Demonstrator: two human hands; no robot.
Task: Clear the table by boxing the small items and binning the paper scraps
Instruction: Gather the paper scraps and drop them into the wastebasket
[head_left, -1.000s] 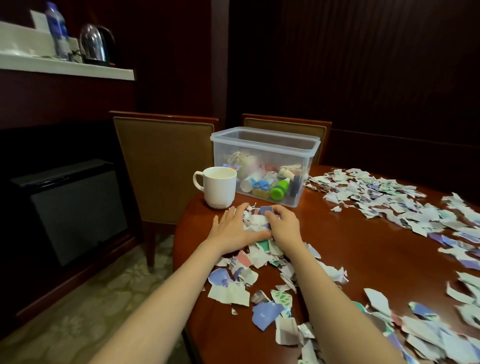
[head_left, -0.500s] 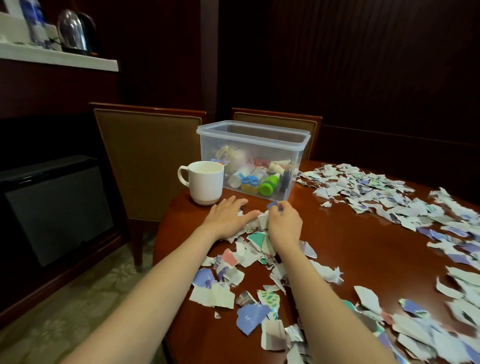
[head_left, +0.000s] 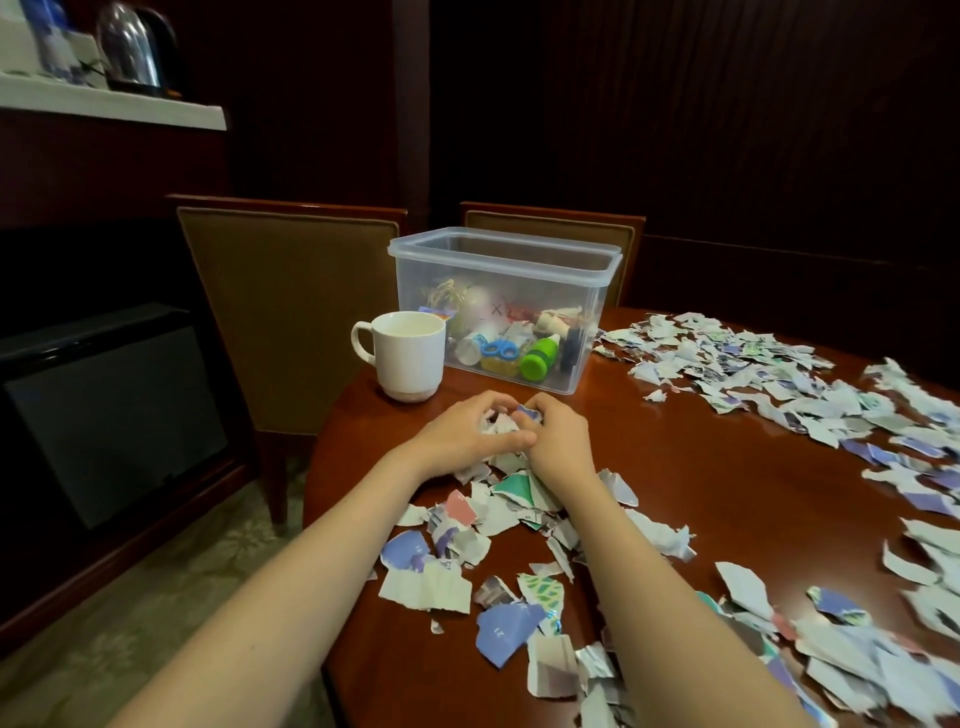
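Observation:
Torn paper scraps (head_left: 498, 525) lie scattered over the dark wooden table (head_left: 675, 467), in a trail toward me and a wide band (head_left: 810, 395) at the right. My left hand (head_left: 462, 439) and my right hand (head_left: 558, 441) are cupped together around a small bunch of scraps (head_left: 501, 423), fingers curled round it from both sides. Just beyond them stands a clear plastic box (head_left: 506, 306) with no lid, holding small items such as a green bottle and blue scissors.
A white mug (head_left: 408, 356) stands left of the box, close to my left hand. Two chairs (head_left: 291, 306) are pushed up to the table's far edge. A shelf with a kettle (head_left: 132, 49) is at upper left. No bin is in view.
My hands, flat on the scraps a second ago, have curled inward and drawn together, bunching the scraps between them.

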